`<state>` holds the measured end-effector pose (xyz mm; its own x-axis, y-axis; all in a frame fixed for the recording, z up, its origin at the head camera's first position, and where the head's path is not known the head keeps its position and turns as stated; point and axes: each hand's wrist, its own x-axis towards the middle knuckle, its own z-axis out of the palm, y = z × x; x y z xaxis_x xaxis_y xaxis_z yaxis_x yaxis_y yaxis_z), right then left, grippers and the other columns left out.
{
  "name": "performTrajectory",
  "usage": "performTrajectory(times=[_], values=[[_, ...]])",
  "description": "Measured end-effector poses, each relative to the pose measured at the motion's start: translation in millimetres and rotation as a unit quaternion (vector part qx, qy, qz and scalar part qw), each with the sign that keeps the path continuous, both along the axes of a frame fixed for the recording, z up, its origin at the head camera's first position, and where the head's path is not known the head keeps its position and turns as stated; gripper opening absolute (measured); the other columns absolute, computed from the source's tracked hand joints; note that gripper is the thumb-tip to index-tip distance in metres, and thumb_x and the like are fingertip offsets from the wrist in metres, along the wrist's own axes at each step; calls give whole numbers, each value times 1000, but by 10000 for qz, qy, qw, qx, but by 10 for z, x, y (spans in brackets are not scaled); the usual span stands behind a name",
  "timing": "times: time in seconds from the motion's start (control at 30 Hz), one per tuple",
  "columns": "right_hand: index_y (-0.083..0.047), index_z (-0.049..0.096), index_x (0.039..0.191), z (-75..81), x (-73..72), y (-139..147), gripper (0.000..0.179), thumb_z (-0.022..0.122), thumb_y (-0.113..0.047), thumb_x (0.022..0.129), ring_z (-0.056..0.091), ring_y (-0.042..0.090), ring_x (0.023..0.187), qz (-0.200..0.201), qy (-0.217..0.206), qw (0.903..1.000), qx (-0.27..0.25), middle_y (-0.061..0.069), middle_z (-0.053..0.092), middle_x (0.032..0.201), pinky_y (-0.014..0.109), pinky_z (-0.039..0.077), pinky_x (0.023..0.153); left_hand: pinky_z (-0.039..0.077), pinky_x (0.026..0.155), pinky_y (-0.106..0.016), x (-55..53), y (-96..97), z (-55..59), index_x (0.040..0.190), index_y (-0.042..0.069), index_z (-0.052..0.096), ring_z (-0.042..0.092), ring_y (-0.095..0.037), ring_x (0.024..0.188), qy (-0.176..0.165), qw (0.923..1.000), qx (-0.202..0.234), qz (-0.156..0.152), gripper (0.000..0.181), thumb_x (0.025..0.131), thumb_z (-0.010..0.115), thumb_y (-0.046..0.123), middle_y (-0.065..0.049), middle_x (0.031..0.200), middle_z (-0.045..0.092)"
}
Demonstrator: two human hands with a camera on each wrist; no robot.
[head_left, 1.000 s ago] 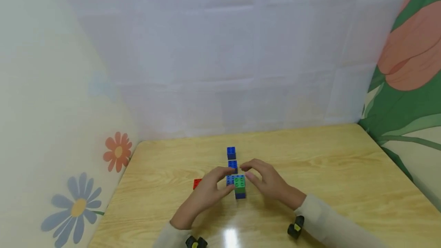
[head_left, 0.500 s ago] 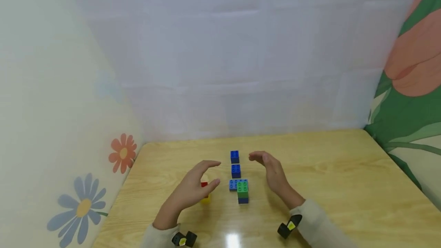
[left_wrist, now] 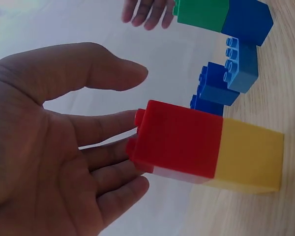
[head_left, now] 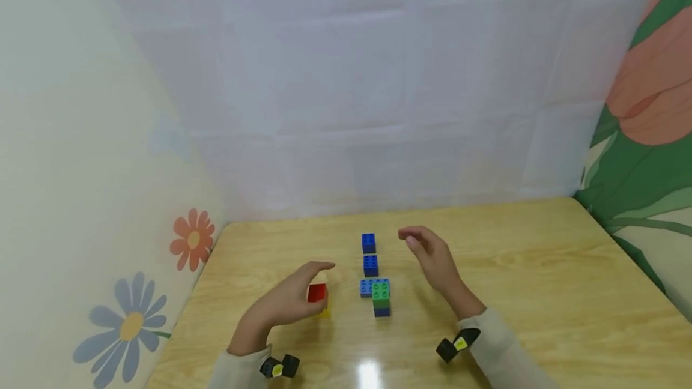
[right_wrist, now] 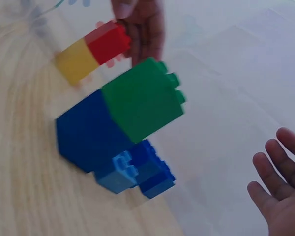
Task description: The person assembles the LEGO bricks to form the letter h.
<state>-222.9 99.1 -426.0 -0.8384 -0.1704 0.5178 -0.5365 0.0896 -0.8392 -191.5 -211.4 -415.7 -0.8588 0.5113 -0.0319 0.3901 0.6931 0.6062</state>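
Wood-grain table (head_left: 540, 269) is backed by a pale sheet (head_left: 324, 77); floral prints are seen at both sides. Change: both hands were held close round the green brick (head_left: 381, 296) a second ago; now they are spread apart. The left hand (head_left: 289, 299) has been moved over to the red brick (left_wrist: 179, 140), which is stacked upright on the yellow brick (left_wrist: 250, 155) at the table's left-centre. Its thumb is held apart from the red brick, its fingers are extended behind it; nothing is gripped, and whether the fingertips are touching cannot be told. The right hand (head_left: 438, 260) has been drawn away to the right, fingers loosely bent, nothing held.

The green brick is left seated on the navy brick (head_left: 381, 312), untouched. Just beyond, the light blue brick (head_left: 366, 288) is placed, contact unclear; farther back, two blue bricks (head_left: 370, 266) are lined up. Judged from this, the green stack has been released, work is between grips, and attention is shifted to the red-yellow stack.
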Motion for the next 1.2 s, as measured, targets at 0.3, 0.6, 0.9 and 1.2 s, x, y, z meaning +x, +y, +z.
performTrajectory(times=[0.3,0.6,0.9,1.2], values=[[9,53,126,-98,-143,129,35,62,1,94,53,41,119,499,-435,9974,267,27,57,124,51,42,103,41,103,-52,-22,-57,-64,140,3,44,44,-33,129,-472,9988,-69,132,63,83,71,8,-14,144,43],[-13,52,138,-329,-220,167,49,69,-21,93,51,25,125,1322,-1042,9686,1827,7,56,134,48,35,110,48,97,-47,-66,-104,-134,132,1,48,51,-24,113,-730,9969,-45,305,56,83,75,7,-11,131,51],[-9,52,139,-383,-208,75,54,69,-29,92,52,22,124,1533,-1617,9453,2384,6,57,133,47,38,108,48,96,-49,-91,-127,-121,128,1,50,53,-25,110,-813,9965,-65,206,51,83,74,5,-8,122,56],[-9,56,134,-546,-215,-2,43,67,-16,93,55,22,120,1522,-1583,9378,2688,2,59,129,43,44,103,49,92,-49,-90,-129,-121,117,3,56,57,-25,105,-698,9974,-58,147,37,84,72,1,-1,105,60]])
